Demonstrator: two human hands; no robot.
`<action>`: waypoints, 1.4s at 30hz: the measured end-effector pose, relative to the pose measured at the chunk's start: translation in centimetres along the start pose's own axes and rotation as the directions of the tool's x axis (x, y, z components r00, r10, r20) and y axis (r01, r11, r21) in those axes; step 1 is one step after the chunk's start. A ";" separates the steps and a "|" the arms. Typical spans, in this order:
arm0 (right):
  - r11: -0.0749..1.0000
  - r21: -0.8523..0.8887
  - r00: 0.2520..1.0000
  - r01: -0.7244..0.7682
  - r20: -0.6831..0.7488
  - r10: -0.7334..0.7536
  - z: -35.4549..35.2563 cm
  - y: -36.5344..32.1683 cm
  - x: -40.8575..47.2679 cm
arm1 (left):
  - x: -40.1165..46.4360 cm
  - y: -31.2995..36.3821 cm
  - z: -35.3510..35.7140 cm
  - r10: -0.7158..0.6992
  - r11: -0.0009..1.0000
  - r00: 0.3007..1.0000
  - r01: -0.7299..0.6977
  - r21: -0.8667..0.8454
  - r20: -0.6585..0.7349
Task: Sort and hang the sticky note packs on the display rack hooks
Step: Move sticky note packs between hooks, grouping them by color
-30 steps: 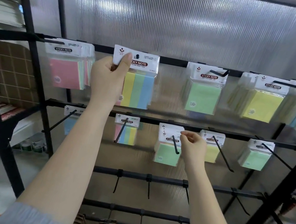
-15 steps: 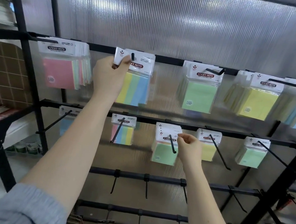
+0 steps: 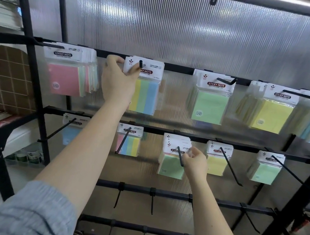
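While the left hand [image 3: 118,82] pinches the white card header of a glossy, striped yellow-green-blue sticky note pack [image 3: 144,88] threaded on a black metal hook [image 3: 140,64], the right hand [image 3: 195,162] curls its grip on a green square pack [image 3: 171,164] below. Five bunches hang on each of two black rails [image 3: 245,146].
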State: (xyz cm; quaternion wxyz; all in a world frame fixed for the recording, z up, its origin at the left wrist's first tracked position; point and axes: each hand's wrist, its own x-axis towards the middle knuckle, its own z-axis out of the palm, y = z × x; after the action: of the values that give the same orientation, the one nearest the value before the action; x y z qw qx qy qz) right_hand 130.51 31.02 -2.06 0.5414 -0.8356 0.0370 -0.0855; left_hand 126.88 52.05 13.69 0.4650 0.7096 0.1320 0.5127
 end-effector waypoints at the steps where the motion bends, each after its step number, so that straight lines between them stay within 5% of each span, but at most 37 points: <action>1: 1.000 -0.015 1.000 -0.005 0.000 0.005 0.0 0.0 0.1 | -0.1 0.1 -0.1 -0.007 1.000 1.000 0.007 0.009 0.003; 15: 0.999 0.047 0.977 0.009 -0.214 0.001 0.9 0.8 -1.2 | -3.1 -0.8 -1.9 -0.075 0.996 0.982 0.066 0.058 0.174; 35: 0.994 0.044 0.984 0.101 -0.151 -0.093 -0.7 -0.7 -4.6 | -6.6 -6.6 -4.0 -0.271 0.946 0.913 0.194 0.260 0.306; 42: 0.997 -0.064 0.999 0.051 0.023 -0.049 -3.3 -1.8 -5.0 | -7.6 -8.2 -3.1 -0.333 0.933 0.869 0.248 0.259 0.367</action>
State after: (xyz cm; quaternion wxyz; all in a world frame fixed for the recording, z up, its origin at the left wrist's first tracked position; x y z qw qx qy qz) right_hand 124.93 29.56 0.43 0.5123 -0.8541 0.0130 -0.0888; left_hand 123.28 52.93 2.72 0.4791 0.8158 0.1904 0.2622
